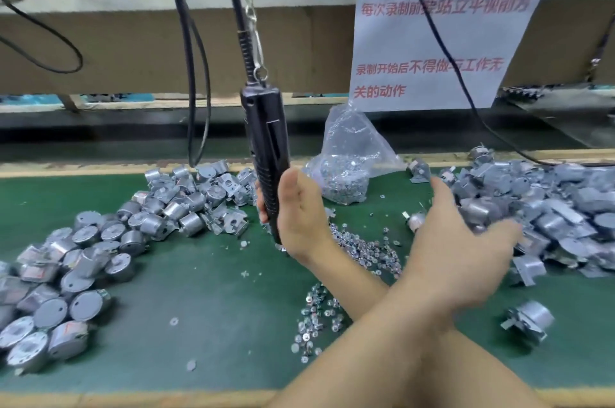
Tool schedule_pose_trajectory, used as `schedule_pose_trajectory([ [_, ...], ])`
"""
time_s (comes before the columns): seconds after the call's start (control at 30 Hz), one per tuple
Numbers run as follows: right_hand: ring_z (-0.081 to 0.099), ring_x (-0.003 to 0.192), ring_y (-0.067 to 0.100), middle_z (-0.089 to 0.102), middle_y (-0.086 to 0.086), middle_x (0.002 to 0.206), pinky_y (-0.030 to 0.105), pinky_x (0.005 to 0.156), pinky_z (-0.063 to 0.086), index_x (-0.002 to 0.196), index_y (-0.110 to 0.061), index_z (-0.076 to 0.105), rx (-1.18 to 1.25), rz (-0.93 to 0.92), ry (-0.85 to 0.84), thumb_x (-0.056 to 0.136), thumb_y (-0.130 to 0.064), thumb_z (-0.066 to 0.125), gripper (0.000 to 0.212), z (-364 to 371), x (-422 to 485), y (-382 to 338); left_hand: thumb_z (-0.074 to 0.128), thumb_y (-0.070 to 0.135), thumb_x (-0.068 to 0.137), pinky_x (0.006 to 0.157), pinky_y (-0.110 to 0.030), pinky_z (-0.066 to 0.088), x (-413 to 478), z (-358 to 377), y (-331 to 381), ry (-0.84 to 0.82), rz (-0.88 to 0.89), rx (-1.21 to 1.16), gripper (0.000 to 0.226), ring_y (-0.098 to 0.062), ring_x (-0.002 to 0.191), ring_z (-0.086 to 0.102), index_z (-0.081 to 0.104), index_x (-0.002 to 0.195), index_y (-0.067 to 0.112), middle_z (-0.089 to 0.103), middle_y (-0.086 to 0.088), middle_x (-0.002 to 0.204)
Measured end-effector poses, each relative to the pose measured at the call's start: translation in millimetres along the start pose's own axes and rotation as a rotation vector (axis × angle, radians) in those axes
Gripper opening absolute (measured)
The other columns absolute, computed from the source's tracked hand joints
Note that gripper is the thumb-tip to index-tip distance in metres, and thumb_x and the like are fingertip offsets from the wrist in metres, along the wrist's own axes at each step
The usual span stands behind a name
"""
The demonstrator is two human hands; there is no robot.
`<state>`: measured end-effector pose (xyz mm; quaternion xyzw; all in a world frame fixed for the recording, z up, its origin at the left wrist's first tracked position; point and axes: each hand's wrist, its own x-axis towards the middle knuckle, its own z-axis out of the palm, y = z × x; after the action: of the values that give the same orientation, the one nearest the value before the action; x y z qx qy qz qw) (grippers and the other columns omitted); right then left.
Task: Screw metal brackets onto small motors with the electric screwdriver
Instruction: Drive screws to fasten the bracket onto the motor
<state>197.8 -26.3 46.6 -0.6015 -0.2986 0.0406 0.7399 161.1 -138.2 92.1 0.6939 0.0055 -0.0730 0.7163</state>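
On the desk [199,324], 1 heap of motors [66,274] runs from the left edge toward the far middle. Motors with brackets [549,214] fill the right side. Loose screws [362,251] lie between the 2 heaps, a bag of screws [346,171] behind them. The electric screwdriver [266,154] hangs over the centre, gripped by the right hand [293,218]. The left hand [466,241] is beside the right heap.

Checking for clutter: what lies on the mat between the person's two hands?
Loose screws and one small motor on the green mat, seen in the head view.
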Motion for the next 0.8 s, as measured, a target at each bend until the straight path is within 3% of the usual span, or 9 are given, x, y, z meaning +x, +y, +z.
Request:
schedule_pose_trajectory([
  [0.07,0.049,0.057,0.023,0.054,0.011,0.07,0.038,0.058,0.041,0.092,0.014,0.053,0.077,-0.001,-0.043,0.075,-0.095,0.037,0.112,0.1,1.4,-0.5,0.059,0.04,0.085,0.083,-0.022,0.053,-14.6,-11.2,-9.9,0.065,0.146,0.071,0.071,0.001,0.091,0.065,0.035,0.15,0.028,0.066,0.02,0.11],
  [0.13,0.047,0.057,0.022,0.054,0.011,0.07,0.035,0.057,0.04,0.091,0.013,0.052,0.116,-0.008,-0.068,0.075,-0.095,0.041,0.11,2.9,3.4,-1.0,0.06,0.038,0.088,0.078,-0.025,0.056,-32.5,-29.6,-19.5,0.227,0.361,0.084,0.035,0.0,0.085,0.068,0.064,0.121,0.028,0.071,0.018,0.101],
  [0.27,0.054,0.064,0.023,0.06,0.027,0.074,0.037,0.063,0.044,0.089,0.012,0.053,0.096,0.051,-0.077,0.063,-0.094,0.057,0.109,-3.3,-8.0,10.2,0.057,0.029,0.096,0.061,-0.028,0.054,-65.8,-89.6,-35.5,0.6,0.763,0.2,0.012,-0.009,0.066,0.067,0.068,0.096,0.026,0.072,0.009,0.081],
  [0.33,0.059,0.061,0.018,0.067,0.01,0.068,0.026,0.061,0.049,0.087,0.01,0.053,0.057,0.02,-0.082,0.07,-0.083,0.059,0.095,-4.7,-12.2,8.2,0.052,0.03,0.098,0.054,-0.026,0.049,-76.6,-124.3,-44.7,0.81,0.824,0.319,0.019,-0.008,0.057,0.062,0.067,0.089,0.024,0.068,0.009,0.072],
  [0.43,0.051,0.055,0.017,0.056,0.003,0.066,0.027,0.053,0.045,0.102,0.012,0.049,0.052,-0.058,-0.097,0.076,-0.09,0.041,0.105,5.8,-1.9,-6.3,0.048,0.031,0.099,0.049,-0.023,0.04,-89.3,-177.3,-51.9,1.082,0.793,0.416,0.021,-0.008,0.051,0.053,0.063,0.085,0.024,0.06,0.009,0.065],
  [0.53,0.051,0.057,0.022,0.056,0.003,0.068,0.036,0.056,0.045,0.107,0.006,0.05,0.064,-0.073,-0.092,0.072,-0.093,0.045,0.105,10.3,1.8,-10.7,0.054,0.032,0.094,0.065,-0.024,0.044,-104.0,-228.3,-57.8,1.205,0.597,0.659,0.011,-0.009,0.073,0.056,0.062,0.094,0.025,0.062,0.013,0.081],
  [0.63,0.051,0.058,0.024,0.057,0.002,0.069,0.045,0.057,0.045,0.101,0.0,0.052,0.059,-0.079,-0.072,0.075,-0.091,0.046,0.095,8.8,-0.8,-7.2,0.058,0.039,0.086,0.087,-0.045,0.045,-126.7,-266.1,-75.1,1.342,0.269,1.049,0.033,-0.027,0.106,0.049,0.062,0.111,0.017,0.06,-0.002,0.112],
  [0.7,0.052,0.057,0.026,0.057,0.002,0.069,0.047,0.057,0.045,0.096,-0.008,0.054,0.05,-0.09,-0.063,0.077,-0.09,0.045,0.084,11.7,-0.3,-8.1,0.062,0.053,0.08,0.094,-0.059,0.038,-145.8,-282.2,-87.9,1.435,-0.064,1.237,0.059,-0.041,0.126,0.036,0.055,0.127,0.019,0.044,-0.015,0.138],
  [0.8,0.054,0.055,0.024,0.059,0.001,0.069,0.039,0.055,0.048,0.098,-0.016,0.058,0.031,-0.089,-0.084,0.08,-0.088,0.042,0.076,17.2,-4.1,-9.7,0.051,0.08,0.072,0.102,-0.068,0.026,-170.9,-299.4,-103.1,1.351,-0.544,1.212,0.092,-0.048,0.141,0.007,0.026,0.148,0.036,0.007,-0.016,0.159],
])
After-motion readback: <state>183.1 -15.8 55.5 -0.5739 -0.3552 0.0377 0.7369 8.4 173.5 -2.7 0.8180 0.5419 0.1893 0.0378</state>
